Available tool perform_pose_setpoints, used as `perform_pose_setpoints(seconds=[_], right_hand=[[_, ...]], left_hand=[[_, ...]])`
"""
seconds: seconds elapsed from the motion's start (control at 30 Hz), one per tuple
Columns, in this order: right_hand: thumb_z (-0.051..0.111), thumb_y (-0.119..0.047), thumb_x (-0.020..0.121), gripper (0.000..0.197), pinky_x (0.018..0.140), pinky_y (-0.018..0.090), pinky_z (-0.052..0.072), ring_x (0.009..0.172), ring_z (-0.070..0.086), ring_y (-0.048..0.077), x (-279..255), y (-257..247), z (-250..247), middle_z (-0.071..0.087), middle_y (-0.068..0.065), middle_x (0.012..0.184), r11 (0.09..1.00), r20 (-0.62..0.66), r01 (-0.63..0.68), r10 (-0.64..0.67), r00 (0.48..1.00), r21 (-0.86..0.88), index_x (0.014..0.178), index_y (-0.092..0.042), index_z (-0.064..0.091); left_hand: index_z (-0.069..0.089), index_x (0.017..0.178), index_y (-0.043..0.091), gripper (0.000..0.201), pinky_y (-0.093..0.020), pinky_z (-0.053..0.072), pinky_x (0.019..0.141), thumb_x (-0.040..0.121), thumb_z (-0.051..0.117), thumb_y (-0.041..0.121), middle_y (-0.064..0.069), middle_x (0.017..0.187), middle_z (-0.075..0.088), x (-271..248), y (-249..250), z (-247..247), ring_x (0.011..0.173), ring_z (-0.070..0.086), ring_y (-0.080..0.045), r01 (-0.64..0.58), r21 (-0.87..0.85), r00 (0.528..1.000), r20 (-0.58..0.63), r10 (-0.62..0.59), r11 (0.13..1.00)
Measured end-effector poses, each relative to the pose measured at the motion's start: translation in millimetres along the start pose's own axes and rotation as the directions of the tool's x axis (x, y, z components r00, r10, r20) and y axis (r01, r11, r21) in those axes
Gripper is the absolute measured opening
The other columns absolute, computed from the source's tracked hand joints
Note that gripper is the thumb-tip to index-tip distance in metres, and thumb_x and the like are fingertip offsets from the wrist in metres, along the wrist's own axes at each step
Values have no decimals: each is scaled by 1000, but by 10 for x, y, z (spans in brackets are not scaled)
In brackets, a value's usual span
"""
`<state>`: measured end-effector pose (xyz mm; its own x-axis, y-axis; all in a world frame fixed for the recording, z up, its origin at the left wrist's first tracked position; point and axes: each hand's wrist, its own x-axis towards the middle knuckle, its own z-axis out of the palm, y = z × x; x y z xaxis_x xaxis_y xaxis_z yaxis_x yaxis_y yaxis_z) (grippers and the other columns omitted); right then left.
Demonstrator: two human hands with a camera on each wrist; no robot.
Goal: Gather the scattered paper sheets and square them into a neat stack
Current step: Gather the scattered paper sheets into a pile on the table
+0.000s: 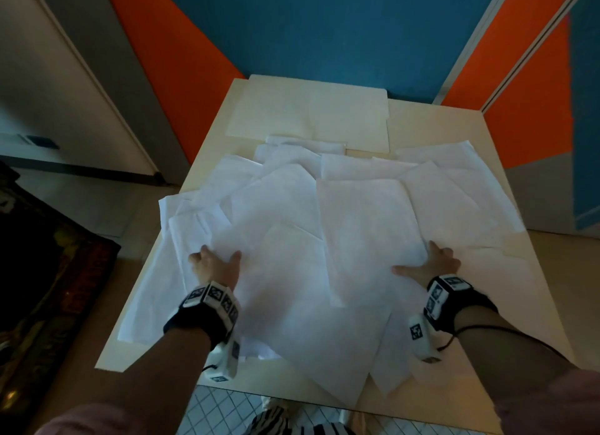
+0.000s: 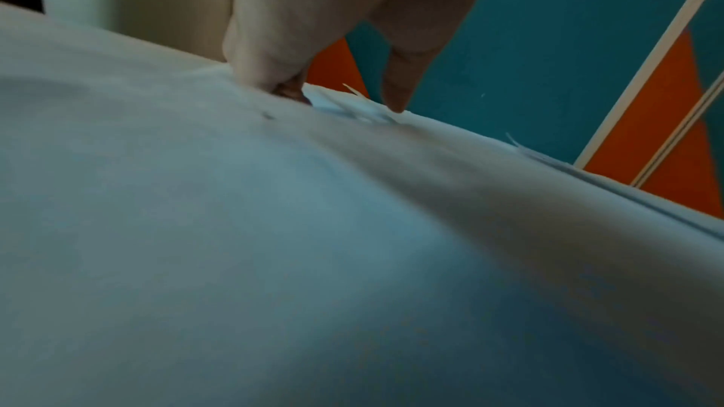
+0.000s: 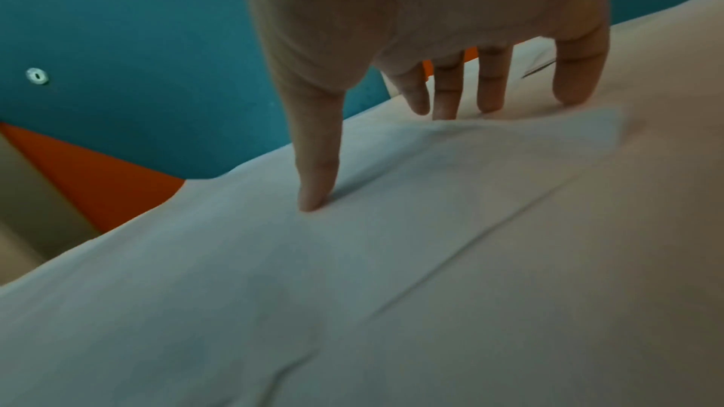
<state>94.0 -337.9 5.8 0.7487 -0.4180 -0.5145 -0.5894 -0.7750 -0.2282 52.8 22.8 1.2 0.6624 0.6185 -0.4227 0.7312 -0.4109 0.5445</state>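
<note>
Several white paper sheets [image 1: 324, 240] lie overlapping at odd angles across the pale table [image 1: 532, 292]. My left hand [image 1: 214, 262] sits on the left part of the pile. In the left wrist view its fingers [image 2: 270, 73] curl down into the sheets [image 2: 235, 228], and the thumb tip presses beside them. The paper bulges up under that wrist. My right hand [image 1: 431, 262] rests on the right part of the pile. Its fingers [image 3: 490, 92] are straight and spread, with the tips pressing the sheets [image 3: 352, 290] flat.
A cream folder [image 1: 308, 110] lies flat at the back of the table, partly under the far sheets. Some sheets overhang the table's left and near edges. Blue and orange partition walls [image 1: 324, 29] stand close behind. A dark patterned rug [image 1: 48, 288] lies on the floor at left.
</note>
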Motion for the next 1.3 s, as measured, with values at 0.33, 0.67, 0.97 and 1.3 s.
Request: perform_pose_setpoints(seconds=[0.33,0.67,0.97,1.3], right_hand=[[77,-41,69,91,110,48,27,133,25,36,-80,-285,137,26,15,141,987,-10,106,-106,994,119,143,-24,27],[44,-46,91,64,106,57,22,132,25,37,-166,281,155,28,22,142,951,-212,-221,268,940,218,141,-7,29],[53,-31,91,48,106,47,33,128,38,37,-7,341,-113,40,19,137,976,-126,49,-22,992,213,135,-14,42],[78,-42,67,87,105,52,28,132,23,38,-56,749,-152,25,18,140,936,-6,-252,262,965,246,133,-11,29]], left_hand=[[17,148,3,82,-42,28,112,86,62,33,-19,147,25,66,151,-49,134,31,-37,-226,32,973,66,223,974],[6,150,7,98,-52,7,117,82,50,62,-18,159,-4,-86,-369,-62,147,-3,-34,20,254,1000,6,-22,967],[16,149,15,92,-53,21,112,79,63,52,-16,156,12,-119,103,112,143,15,-34,-56,199,998,45,47,978],[26,139,-2,93,-52,32,109,70,78,33,-25,143,31,-111,126,113,131,34,-44,140,257,987,36,-154,956]])
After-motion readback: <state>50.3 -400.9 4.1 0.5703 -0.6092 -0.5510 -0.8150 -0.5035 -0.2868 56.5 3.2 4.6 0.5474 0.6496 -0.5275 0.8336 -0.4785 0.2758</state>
